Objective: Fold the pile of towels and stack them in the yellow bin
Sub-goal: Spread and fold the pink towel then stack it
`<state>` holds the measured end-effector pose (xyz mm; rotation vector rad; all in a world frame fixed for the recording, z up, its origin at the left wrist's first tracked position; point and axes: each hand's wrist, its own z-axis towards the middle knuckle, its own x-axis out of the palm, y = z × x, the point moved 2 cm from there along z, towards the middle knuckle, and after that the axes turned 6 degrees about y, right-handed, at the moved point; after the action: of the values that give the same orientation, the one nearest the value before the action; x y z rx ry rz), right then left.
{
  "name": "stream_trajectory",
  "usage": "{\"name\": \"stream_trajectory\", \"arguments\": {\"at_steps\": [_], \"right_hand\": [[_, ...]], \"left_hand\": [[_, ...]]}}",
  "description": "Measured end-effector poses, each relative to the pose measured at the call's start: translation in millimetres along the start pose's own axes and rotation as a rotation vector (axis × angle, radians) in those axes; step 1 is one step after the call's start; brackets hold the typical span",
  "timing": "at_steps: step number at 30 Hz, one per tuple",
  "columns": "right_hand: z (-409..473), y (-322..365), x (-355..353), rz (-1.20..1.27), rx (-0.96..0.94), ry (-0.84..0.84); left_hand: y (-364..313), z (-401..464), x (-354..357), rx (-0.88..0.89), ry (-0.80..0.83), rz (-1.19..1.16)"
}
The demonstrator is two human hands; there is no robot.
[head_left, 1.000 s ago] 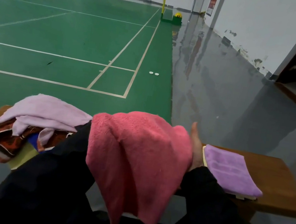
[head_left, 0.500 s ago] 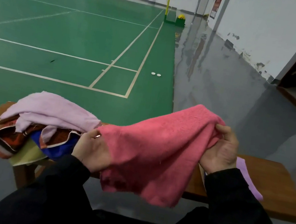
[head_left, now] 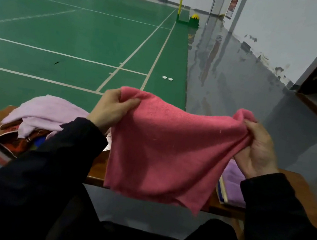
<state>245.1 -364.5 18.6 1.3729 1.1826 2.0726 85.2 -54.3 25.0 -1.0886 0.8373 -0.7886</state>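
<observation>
Pink towel [head_left: 167,152] stretched btwn left hand [head_left: 111,110] & right hand [head_left: 256,150].

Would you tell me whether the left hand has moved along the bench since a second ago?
Yes. The left hand has swung leftward out from behind the pink towel, toward the bench's towel pile.

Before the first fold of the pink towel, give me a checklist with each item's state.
1. Left hand has a grip on the pink towel at a top corner: ok.
2. Right hand has a grip on the other top corner: ok, though the cloth is bunched there.
3. Towel spread flat between the hands: not ok, the top edge sags and the lower edge hangs uneven.
4. Towel free of the wooden bench: cannot tell, it hangs in front of it.
5. Folded purple towel in place on the right: ok.
6. Yellow bin ready: cannot tell, mostly hidden.
</observation>
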Motion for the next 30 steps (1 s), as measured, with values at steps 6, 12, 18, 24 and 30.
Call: {"name": "stream_trajectory", "arguments": {"at_steps": [6,12,18,24,30], "right_hand": [[3,13,-13,-0.06,0.036,-0.001],[4,19,-10,0.01,-0.065,-0.018],[12,23,-8,-0.031,-0.173,-0.072],[8,25,3,-0.119,-0.188,-0.111],[7,28,10,-0.202,-0.224,-0.185]], "left_hand": [[2,15,-1,-0.156,-0.166,-0.275],[9,11,-8,-0.107,-0.19,-0.263],[15,4,1,-0.368,0.114,-0.747],[33,-7,14,-0.497,-0.044,-0.611],[17,-13,12,-0.191,-0.166,-0.296]]}}
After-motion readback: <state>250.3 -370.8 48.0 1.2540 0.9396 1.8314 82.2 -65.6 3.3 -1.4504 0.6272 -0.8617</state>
